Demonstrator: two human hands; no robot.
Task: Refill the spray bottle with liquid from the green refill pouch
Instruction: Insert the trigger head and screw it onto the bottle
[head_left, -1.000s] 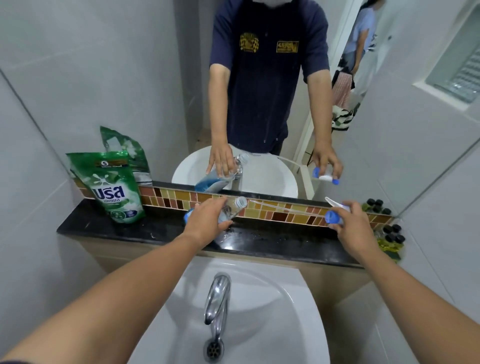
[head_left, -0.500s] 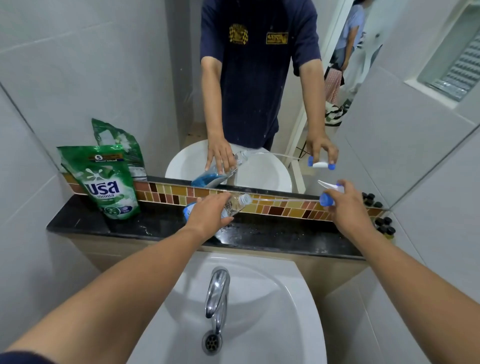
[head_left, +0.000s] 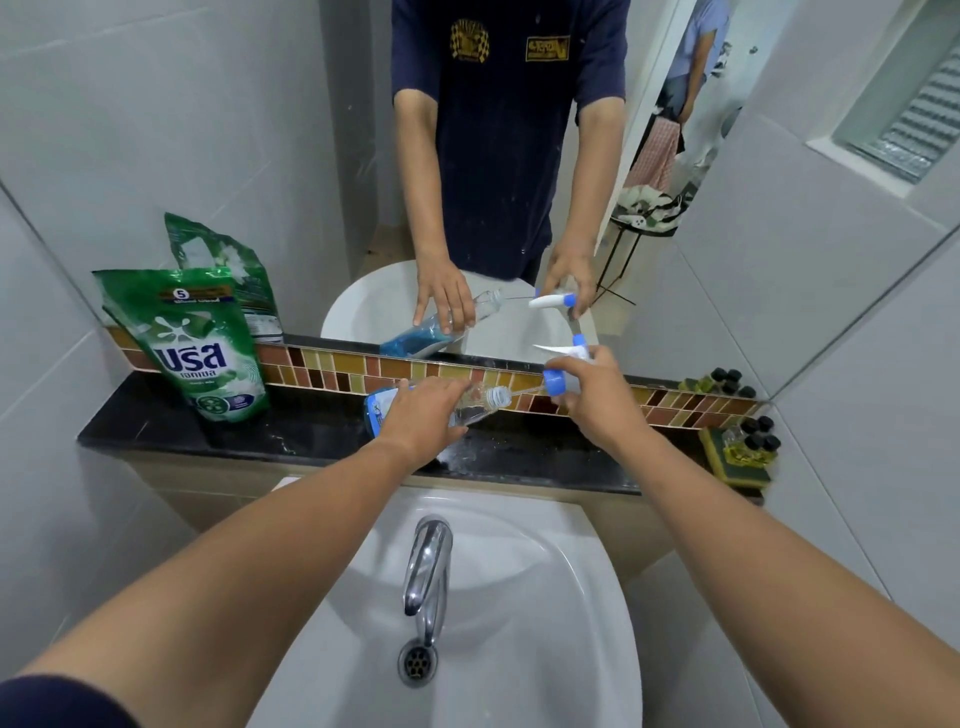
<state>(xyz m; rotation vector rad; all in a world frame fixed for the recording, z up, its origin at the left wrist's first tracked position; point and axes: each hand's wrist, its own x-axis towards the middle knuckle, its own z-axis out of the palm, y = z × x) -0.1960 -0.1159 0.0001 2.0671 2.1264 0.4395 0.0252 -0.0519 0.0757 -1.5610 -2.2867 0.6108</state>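
My left hand (head_left: 423, 415) grips a clear spray bottle (head_left: 480, 402), tilted with its open neck pointing right and a little blue liquid at its base (head_left: 375, 410). My right hand (head_left: 597, 392) holds the white and blue spray head (head_left: 558, 371), close to the bottle's neck, its thin tube running towards the opening. Both hover over the black ledge (head_left: 291, 441). The green refill pouch (head_left: 200, 345) stands upright at the ledge's left end, apart from both hands.
A mirror behind the ledge repeats the scene. A white sink (head_left: 545, 597) with a chrome tap (head_left: 426, 566) lies below my arms. Small dark-capped bottles (head_left: 748, 441) on a sponge sit at the ledge's right end. Tiled walls close in on both sides.
My right hand has brought the spray head left, closer to the bottle's neck. The left hand still holds the tilted bottle in about the same place. The view has shifted.
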